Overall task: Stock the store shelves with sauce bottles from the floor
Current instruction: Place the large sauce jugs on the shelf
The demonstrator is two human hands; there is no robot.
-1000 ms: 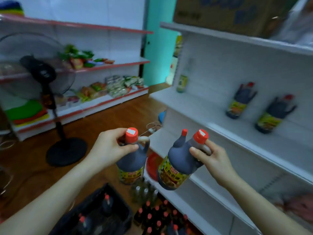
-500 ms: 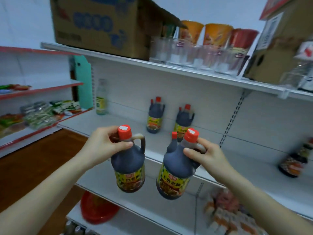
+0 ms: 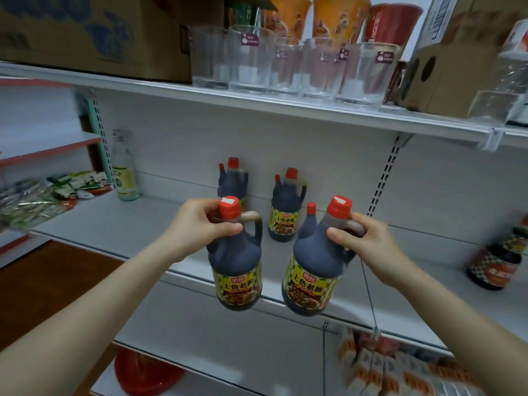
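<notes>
My left hand (image 3: 200, 224) grips the neck and handle of a dark sauce bottle (image 3: 235, 261) with a red cap and yellow label. A second, matching bottle (image 3: 314, 270) hangs from my right hand (image 3: 365, 241), which holds it by the handle. Both bottles are in the air in front of the white middle shelf (image 3: 137, 224). Two more of the same sauce bottles stand at the back of that shelf, one (image 3: 233, 178) partly behind my left hand, the other (image 3: 287, 204) between the held bottles.
A clear bottle (image 3: 124, 167) stands at the shelf's left end, a dark jar (image 3: 497, 261) at its right. Glasses (image 3: 285, 61), cups and cardboard boxes (image 3: 85, 32) fill the shelf above. Below lie a red bowl (image 3: 145, 375) and several packets (image 3: 385, 370). Another shelf unit with snack packs (image 3: 43, 195) stands at left.
My view has swung right and up from the floor and crate to face the shelf. Both hands have carried their bottles closer to the middle shelf.
</notes>
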